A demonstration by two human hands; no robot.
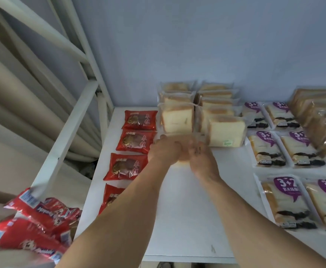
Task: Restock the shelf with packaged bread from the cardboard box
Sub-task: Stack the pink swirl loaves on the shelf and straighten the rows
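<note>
Two rows of clear-wrapped bread slices stand upright at the back of the white shelf: a left row and a right row. My left hand and my right hand meet just in front of these rows, above the shelf. Between them is a pale, blurred bread packet, mostly hidden by my fingers; both hands seem closed around it. The cardboard box is out of view.
Red cake packets lie in a column along the shelf's left side. Purple-labelled sandwich packs and brown loaves fill the right. Red snack bags are piled at the lower left, beside the white shelf frame.
</note>
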